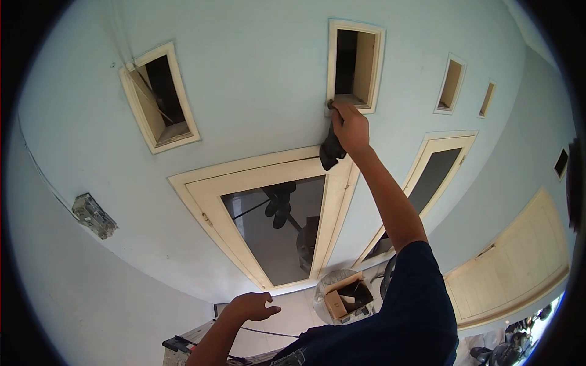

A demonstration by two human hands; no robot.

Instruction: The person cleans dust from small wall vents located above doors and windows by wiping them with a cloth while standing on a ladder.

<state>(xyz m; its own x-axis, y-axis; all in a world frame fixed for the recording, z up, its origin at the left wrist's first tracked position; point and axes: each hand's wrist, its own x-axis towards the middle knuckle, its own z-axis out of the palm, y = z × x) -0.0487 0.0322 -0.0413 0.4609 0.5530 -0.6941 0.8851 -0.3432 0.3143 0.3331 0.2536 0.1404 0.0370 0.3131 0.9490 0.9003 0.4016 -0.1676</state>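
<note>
Two hands at a pale blue wall, one raised with a dark cloth, one low and loose.

In the head view, the right hand (350, 127) sits just above the middle of the frame, fingers curled tight around a dark cloth (331, 150) that hangs below the fist; the knuckles press at the lower left corner of a small cream-framed vent opening (356, 64) near the top centre. The left hand (253, 305) is low, left of centre, fingers spread and slightly bent, holding nothing and touching nothing, hovering above a ladder top (183, 341) at the bottom edge. Between the hands lies a large cream window frame (207, 183) with glass. A cardboard box (345, 296) shows lower centre, well below the cloth.
</note>
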